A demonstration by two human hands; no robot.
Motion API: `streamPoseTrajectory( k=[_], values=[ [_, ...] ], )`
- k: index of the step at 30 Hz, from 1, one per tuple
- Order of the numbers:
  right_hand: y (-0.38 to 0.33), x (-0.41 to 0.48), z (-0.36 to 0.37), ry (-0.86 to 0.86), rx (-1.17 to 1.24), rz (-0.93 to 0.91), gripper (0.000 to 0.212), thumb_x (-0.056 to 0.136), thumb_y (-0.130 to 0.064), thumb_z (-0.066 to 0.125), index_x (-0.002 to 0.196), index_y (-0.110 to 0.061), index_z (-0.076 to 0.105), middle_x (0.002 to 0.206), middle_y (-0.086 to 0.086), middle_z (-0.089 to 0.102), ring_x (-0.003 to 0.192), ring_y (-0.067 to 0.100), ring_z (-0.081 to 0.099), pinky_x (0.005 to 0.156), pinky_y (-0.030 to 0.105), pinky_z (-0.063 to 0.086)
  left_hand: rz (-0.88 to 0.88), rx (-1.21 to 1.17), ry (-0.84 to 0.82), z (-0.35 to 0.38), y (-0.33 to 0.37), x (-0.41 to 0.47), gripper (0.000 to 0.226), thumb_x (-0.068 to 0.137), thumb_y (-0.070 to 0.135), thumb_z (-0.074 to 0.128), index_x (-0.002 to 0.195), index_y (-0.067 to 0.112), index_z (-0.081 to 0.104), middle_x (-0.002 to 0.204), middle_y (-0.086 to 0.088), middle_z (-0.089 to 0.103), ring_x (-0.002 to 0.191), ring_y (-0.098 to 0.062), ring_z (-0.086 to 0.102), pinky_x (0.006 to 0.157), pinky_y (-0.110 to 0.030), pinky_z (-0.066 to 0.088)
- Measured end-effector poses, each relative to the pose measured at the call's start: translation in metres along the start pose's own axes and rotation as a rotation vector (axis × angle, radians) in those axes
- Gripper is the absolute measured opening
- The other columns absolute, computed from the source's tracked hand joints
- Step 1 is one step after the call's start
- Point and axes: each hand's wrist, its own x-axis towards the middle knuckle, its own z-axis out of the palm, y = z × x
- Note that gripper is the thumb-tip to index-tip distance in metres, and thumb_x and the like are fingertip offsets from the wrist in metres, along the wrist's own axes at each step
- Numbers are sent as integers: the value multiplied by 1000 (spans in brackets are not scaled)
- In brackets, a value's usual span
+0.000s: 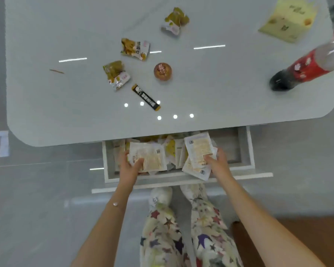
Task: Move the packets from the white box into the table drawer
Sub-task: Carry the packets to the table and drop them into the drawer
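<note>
Past my forearms (pixel 112 218), my left hand (pixel 132 165) grips one packet (pixel 150 157) and my right hand (pixel 217 162) pinches a small stack (pixel 199 151), both over the open drawer (pixel 247 149), where many packets (pixel 174 149) already lie beneath my fingers (white box unseen, so what's left I cannot tell).

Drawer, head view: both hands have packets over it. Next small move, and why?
Probably lower both hands a little and let go. The left hand grips a packet and the right hand pinches a small stack of packets. Both are above the open drawer, which holds other packets, so only the release seems left.
</note>
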Motion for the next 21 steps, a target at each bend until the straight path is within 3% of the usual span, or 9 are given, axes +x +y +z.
streamPoseTrajectory(
  k=[4, 6, 10, 13, 15, 18, 21],
  values=[
    [24, 64, 19, 48, -63, -20, 48, 89, 1, 59, 133, -10, 42, 125, 13, 57, 111, 28, 59, 92, 40, 52, 39, 19, 79, 25, -34, 47, 39, 89, 8, 63, 116, 22, 37, 112, -4, 55, 97, -16, 63, 85, -46, 56],
    [31, 78, 24, 75, -93, -43, 46, 91, 0, 57, 133, -11, 42, 125, 11, 57, 106, 23, 58, 86, 34, 52, 48, 25, 126, 33, -43, 58, 41, 90, 8, 62, 118, 23, 37, 106, 3, 56, 95, -11, 61, 86, -43, 56],
    [31, 80, 24, 78, -248, -102, 49, 91, -8, 61, 136, -14, 43, 133, 9, 53, 110, 20, 56, 79, 24, 48, 49, 48, 168, 34, -46, 54, 57, 83, 23, 69, 130, 27, 37, 127, -2, 55, 112, -22, 59, 93, -48, 52],
    [13, 60, 20, 62, -413, -172, 60, 87, -19, 68, 141, -17, 40, 140, 7, 39, 123, 21, 47, 93, 29, 45, 79, 58, 171, 33, -31, 35, 63, 86, 24, 68, 140, 22, 35, 137, 2, 47, 121, -17, 52, 97, -42, 49],
    [-7, 38, 18, 47, -524, -244, 55, 87, -25, 66, 138, -19, 44, 139, 8, 42, 128, 25, 44, 104, 37, 40, 113, 92, 205, 27, -14, 13, 60, 88, 27, 66, 141, 22, 37, 141, 3, 45, 126, -16, 46, 102, -38, 44],
    [-49, -9, 20, -55, -651, -333, 48, 88, -23, 64, 134, -18, 49, 134, 4, 50, 127, 22, 44, 103, 33, 36, 149, 108, 235, 7, 17, -26, 52, 89, 32, 64, 136, 26, 43, 136, 6, 49, 127, -17, 46, 105, -40, 41],
    [-102, -69, 23, -96, -733, -461, 45, 88, -21, 64, 131, -17, 52, 130, 2, 53, 124, 20, 46, 102, 28, 35, 223, 180, 245, -25, 61, -76, 52, 90, 34, 63, 137, 24, 43, 134, 8, 48, 127, -18, 45, 102, -31, 36]
  ],
)
